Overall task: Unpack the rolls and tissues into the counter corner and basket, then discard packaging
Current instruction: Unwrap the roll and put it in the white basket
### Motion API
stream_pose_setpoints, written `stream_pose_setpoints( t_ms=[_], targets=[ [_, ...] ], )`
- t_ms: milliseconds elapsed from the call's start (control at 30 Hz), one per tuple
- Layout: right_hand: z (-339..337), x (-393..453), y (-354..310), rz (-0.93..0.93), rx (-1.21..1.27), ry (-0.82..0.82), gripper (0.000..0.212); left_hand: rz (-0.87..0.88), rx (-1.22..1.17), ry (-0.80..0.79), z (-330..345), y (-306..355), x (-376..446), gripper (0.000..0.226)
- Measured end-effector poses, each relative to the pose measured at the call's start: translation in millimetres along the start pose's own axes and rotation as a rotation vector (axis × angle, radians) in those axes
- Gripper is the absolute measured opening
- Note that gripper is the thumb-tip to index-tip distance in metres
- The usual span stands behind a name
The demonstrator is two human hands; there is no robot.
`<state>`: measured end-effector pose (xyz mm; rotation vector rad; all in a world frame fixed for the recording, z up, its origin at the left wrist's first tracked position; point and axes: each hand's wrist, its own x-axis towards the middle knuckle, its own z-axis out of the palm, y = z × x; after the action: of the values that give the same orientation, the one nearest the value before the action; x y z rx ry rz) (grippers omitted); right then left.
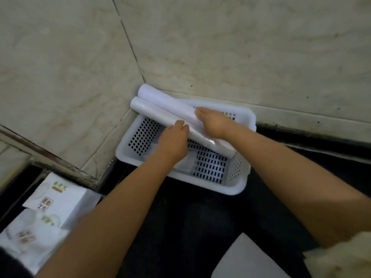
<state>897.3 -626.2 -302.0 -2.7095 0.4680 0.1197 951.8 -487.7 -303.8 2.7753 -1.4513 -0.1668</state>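
Note:
A white perforated plastic basket (232,187) sits on the dark counter in the tiled wall corner. Two long white rolls lie diagonally across it, their upper ends propped on the basket's far-left rim toward the corner. The nearer roll (152,112) is under both hands; the farther roll (154,95) lies right behind it. My left hand (172,143) grips the nearer roll from the front. My right hand (212,123) presses on it from the other side. Clear wrapping (186,167) lies on the basket floor under my left wrist.
Two white tissue packs (58,197) with green print lie on the counter at the lower left, one partly over the other. A white sheet or package (247,259) lies at the bottom edge. Beige tiled walls (220,47) close in the corner behind the basket.

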Motion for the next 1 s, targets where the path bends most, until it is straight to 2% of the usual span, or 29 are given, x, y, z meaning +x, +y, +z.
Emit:
stream_pose_setpoints(
  t_ms=[100,233,367,433,533,600,800,900,1000],
  targets=[
    [-13,-24,6,0.014,-0.008,0.053,0.031,-0.048,-0.001,-0.084,-7,12,-4,0.049],
    [-9,-78,15,-0.03,0.014,0.171,0.032,-0.067,-0.045,-0.061,-15,35,-18,0.047],
    [-3,-132,25,-0.043,0.112,0.319,0.032,0.04,-0.063,0.027,-21,59,-55,0.037],
    [2,-156,29,-0.031,0.164,0.334,0.03,0.086,-0.094,0.087,-21,70,-82,0.033],
    [7,-198,31,0.014,0.175,0.34,0.03,0.137,-0.079,0.085,-16,87,-124,0.036],
    [10,-228,33,0.076,0.096,0.323,0.035,0.175,-0.012,0.045,-12,102,-148,0.035],
    [11,-338,31,0.379,-0.164,0.109,0.064,0.17,0.244,-0.078,-8,172,-192,0.042],
    [2,-412,34,0.534,-0.183,0.13,0.065,0.248,0.234,-0.106,-10,220,-214,0.044],
    [-9,-493,43,0.69,-0.192,0.168,0.064,0.413,0.214,-0.081,-15,280,-244,0.045]
  ],
)
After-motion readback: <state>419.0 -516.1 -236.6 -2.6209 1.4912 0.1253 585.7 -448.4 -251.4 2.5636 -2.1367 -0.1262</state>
